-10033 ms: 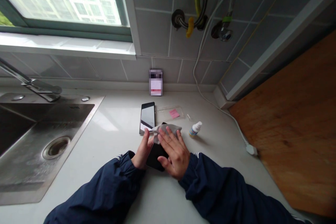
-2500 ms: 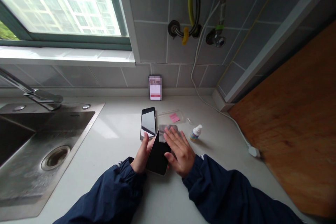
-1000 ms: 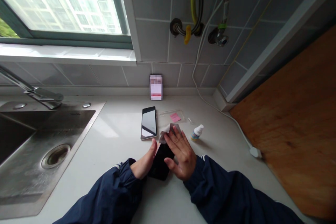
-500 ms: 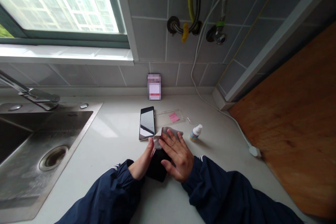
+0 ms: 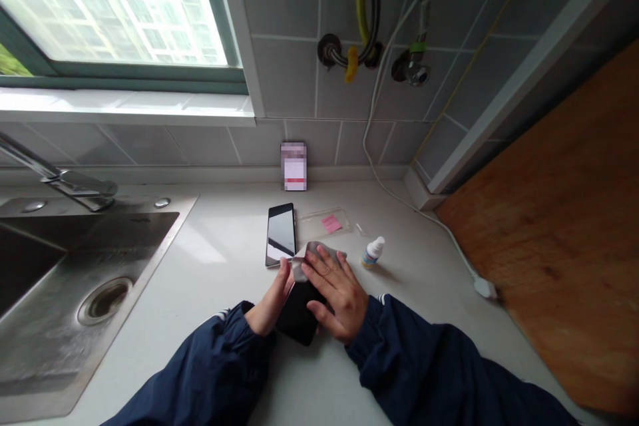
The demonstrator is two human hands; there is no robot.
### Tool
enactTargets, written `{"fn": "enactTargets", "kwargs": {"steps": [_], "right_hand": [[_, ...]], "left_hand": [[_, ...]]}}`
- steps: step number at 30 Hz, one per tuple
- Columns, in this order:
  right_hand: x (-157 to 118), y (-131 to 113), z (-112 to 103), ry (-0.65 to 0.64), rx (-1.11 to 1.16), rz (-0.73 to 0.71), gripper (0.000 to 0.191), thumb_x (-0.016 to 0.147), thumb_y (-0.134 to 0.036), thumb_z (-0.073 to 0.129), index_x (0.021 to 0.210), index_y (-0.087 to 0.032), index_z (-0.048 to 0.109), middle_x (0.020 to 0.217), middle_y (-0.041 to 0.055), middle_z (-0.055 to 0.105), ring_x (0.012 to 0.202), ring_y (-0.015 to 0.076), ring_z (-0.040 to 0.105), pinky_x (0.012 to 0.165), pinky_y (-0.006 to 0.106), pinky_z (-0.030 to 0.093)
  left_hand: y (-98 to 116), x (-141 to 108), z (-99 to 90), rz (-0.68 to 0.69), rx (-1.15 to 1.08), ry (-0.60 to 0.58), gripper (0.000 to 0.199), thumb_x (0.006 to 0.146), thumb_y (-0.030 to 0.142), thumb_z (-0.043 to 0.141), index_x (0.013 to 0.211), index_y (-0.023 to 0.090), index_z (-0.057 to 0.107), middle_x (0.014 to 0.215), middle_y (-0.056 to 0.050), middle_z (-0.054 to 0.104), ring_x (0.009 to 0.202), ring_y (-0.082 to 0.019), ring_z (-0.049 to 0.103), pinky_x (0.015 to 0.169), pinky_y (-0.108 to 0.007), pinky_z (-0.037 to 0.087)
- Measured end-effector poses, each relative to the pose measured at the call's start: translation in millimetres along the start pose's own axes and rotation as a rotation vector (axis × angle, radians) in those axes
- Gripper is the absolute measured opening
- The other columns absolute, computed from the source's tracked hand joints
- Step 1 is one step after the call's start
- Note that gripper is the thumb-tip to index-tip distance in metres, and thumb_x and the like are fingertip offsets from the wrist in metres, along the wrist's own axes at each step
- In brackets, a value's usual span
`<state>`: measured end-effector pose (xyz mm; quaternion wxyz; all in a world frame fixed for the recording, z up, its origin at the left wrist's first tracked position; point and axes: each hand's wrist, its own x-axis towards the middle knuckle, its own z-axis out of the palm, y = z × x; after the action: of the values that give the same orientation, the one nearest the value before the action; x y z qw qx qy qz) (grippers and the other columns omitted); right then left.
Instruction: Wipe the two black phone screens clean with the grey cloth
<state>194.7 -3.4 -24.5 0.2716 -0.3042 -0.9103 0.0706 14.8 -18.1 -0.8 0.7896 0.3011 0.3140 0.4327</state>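
On the white counter (image 5: 214,259) beside the steel sink (image 5: 74,266), the left hand (image 5: 268,299) grips the edge of a black phone (image 5: 298,323), while the open right hand (image 5: 334,299) presses a gray cloth (image 5: 319,253) onto it. A second phone (image 5: 280,233) lies just beyond.

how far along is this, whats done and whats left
Roughly midway, it seems. Done: the second phone lies face up with a glossy screen, though I can't confirm it's finished. In hand: your right hand presses a grey cloth onto the black phone, gripped by your left hand. Left: the clear sleeve and small bottle lie unused.
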Motion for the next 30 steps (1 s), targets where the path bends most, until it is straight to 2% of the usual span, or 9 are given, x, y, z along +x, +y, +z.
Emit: {"fn": "enactTargets", "kwargs": {"steps": [9,12,15,24,27,30], "right_hand": [[1.9,-0.7,-2.6,-0.045,0.029,0.010,0.058,0.102,-0.042,0.037,0.155,-0.018,0.032,0.163,0.0079,0.029,0.154,0.0271,0.015,0.123,0.056,0.014],[2.2,-0.7,-3.1,-0.054,0.050,0.014,0.059,0.104,-0.049,0.029,0.155,-0.019,0.032,0.163,0.0075,0.029,0.154,0.0269,0.015,0.123,0.057,0.013],[2.9,-0.7,-3.8,-0.053,0.066,0.021,0.062,0.104,-0.054,0.023,0.155,-0.018,0.032,0.163,0.0082,0.029,0.154,0.0273,0.016,0.123,0.058,0.014],[3.2,-1.7,-4.9,-0.044,0.064,0.023,0.061,0.104,-0.053,0.026,0.154,-0.019,0.033,0.161,0.0092,0.032,0.153,0.0275,0.018,0.122,0.058,0.016],[2.8,-1.1,-4.2,-0.046,0.069,0.021,0.061,0.104,-0.053,0.025,0.155,-0.019,0.032,0.162,0.0091,0.032,0.153,0.0278,0.017,0.122,0.058,0.016],[2.7,0.2,-3.4,-0.058,0.075,0.020,0.063,0.104,-0.054,0.022,0.155,-0.019,0.032,0.162,0.0086,0.029,0.154,0.0277,0.017,0.122,0.059,0.015]], "left_hand": [[3.2,-5.3,-4.4,-0.157,-0.073,0.011,0.085,0.090,0.076,0.028,0.150,0.018,0.045,0.120,-0.019,0.071,0.101,-0.037,0.070,0.091,-0.052,0.052],[5.3,-6.8,-4.6,-0.202,-0.096,0.010,0.083,0.091,0.074,0.024,0.151,0.020,0.043,0.120,-0.019,0.071,0.099,-0.037,0.071,0.090,-0.053,0.052],[6.3,-7.3,-3.9,-0.184,-0.122,0.012,0.082,0.091,0.074,0.025,0.151,0.020,0.043,0.122,-0.018,0.070,0.105,-0.037,0.069,0.095,-0.053,0.050],[6.8,-7.8,-1.0,-0.177,-0.103,0.062,0.081,0.093,0.071,0.026,0.154,0.020,0.038,0.125,-0.019,0.069,0.102,-0.036,0.070,0.092,-0.053,0.053],[7.3,-8.4,-0.1,-0.192,-0.102,0.042,0.081,0.092,0.072,0.028,0.155,0.020,0.035,0.122,-0.019,0.070,0.093,-0.035,0.072,0.082,-0.051,0.057],[7.4,-9.2,-0.3,-0.196,-0.100,0.018,0.082,0.091,0.073,0.029,0.155,0.021,0.035,0.118,-0.020,0.071,0.078,-0.032,0.074,0.066,-0.045,0.059]]}}
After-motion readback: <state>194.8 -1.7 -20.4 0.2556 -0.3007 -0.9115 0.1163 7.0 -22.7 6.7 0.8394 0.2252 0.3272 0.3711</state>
